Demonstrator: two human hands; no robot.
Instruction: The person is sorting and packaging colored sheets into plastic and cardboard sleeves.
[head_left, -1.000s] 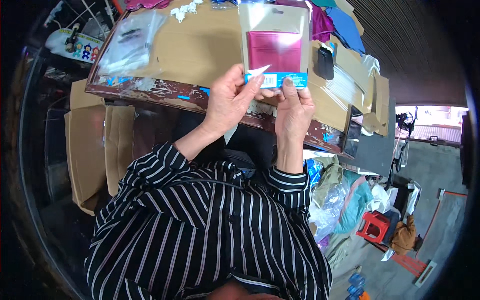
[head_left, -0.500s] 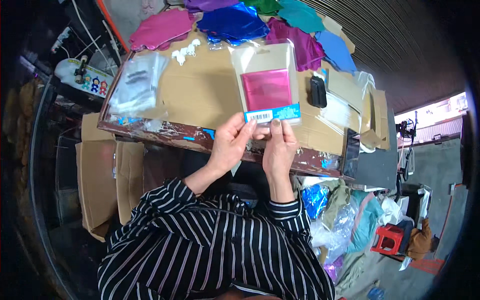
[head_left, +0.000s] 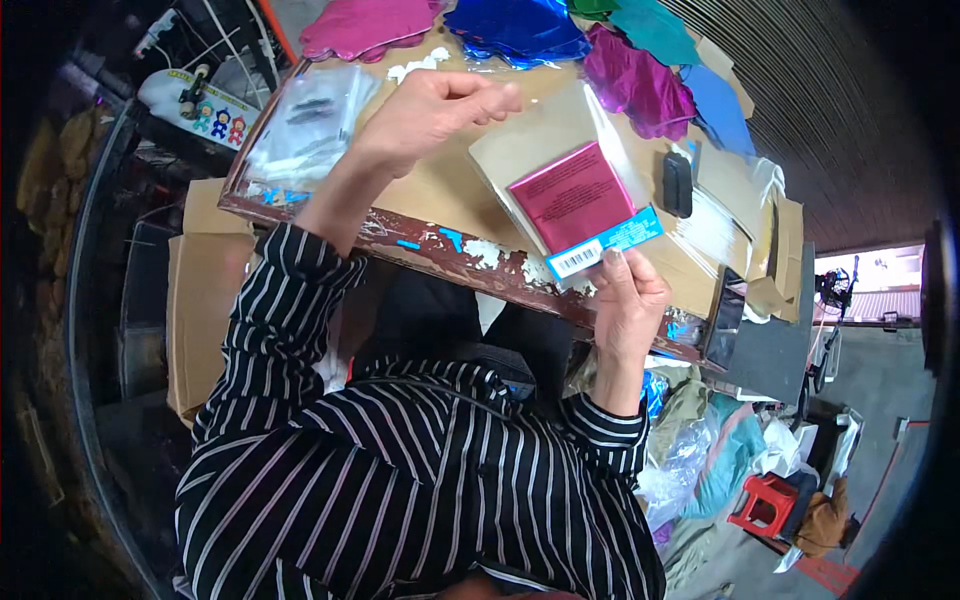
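Grey floor (head_left: 885, 385) shows at the far right of the room, and a worn, dark red-edged table (head_left: 440, 255) topped with cardboard (head_left: 425, 200) runs beyond the person's body. Just above the right grip (head_left: 632, 305), tilted over the table's near edge, is a clear packet (head_left: 505, 172) containing a folded pink sheet (head_left: 575, 198); the right grip pinches its blue label (head_left: 632, 232) end between thumb and fingers. Up and to the left of that, apart from the packet, the left grip (head_left: 425, 118) is raised with fingers curled toward the thumb; whether anything thin is caught there cannot be told. To the right of the right grip lies a dark, flat, glossy object (head_left: 725, 318), with a black case (head_left: 677, 185) and white sticks (head_left: 712, 240) farther up. Left of the left grip are clear bags (head_left: 310, 125). Beyond both grips, along the far edge, spread pink foil (head_left: 370, 25), blue foil (head_left: 515, 30), magenta foil (head_left: 640, 85) and teal foil (head_left: 655, 35). Well below and right of the right grip stands a red stool (head_left: 765, 507); below and left of the left grip, a cardboard box (head_left: 205, 320).
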